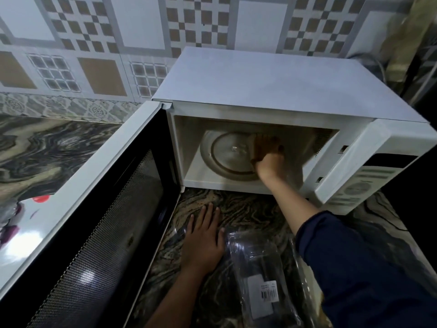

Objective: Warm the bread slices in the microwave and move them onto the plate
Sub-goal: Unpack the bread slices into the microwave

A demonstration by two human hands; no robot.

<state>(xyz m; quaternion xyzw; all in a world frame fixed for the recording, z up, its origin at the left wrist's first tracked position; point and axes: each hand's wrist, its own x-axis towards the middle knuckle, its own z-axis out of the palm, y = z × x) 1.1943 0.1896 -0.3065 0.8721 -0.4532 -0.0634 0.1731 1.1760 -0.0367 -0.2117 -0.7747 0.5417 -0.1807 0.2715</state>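
**R hand w/ bread inside open microwave, L hand flat on counter**

Counts: 1 microwave (272, 86), white, w/ its 1 door (99, 221) swung wide open to the left. 1 glass turntable (227, 155) inside. 2 hands in view. Bread (266, 144): 1 brown patch shows, and it's too blurred to tell if that's 1 slice or more. 1 clear plastic pack (255, 261) lies on the counter (248, 207) in front of the microwave, carrying 1 white label (266, 295).

Bread position: inside the cavity, over the right edge of the turntable, held in the right hand (268, 162). Its visible left edge runs approx. front-to-back in the cavity. Flat or tilted can't be told, nor the long axis, as the fingers cover most of it.

Hands: R hand reaches in from the front, fingers curled round the bread, forearm bare below a dark blue sleeve (354, 256). L hand (203, 240) lies palm down on the marbled counter, fingers straight and spread, holding nothing. It sits just beside the plastic pack, btw. the pack and the open door.

Writing: the pack's label has a barcode plus small print, not readable. The control panel (361, 185) at the microwave's right end has 1 round dial (357, 188) and rows of text, all too blurred to read. No brand name is legible.
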